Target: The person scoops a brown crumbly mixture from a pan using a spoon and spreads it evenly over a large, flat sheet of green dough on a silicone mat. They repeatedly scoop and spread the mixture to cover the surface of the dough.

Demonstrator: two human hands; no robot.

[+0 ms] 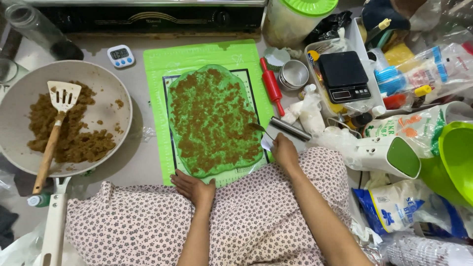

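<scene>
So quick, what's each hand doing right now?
Left hand: open, flat, resting at the near edge of the green mat, holding nothing.
Right hand: closed on a spoon.

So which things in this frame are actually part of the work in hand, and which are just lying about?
In use:
- green dough sheet sprinkled with brown crumbs
- green baking mat
- spoon in the right hand
- left hand at the mat's near edge
- pan of brown filling with spatula

Lying about:
- red rolling pin
- kitchen scale
- timer
- lidded jar
- blue bag
</scene>
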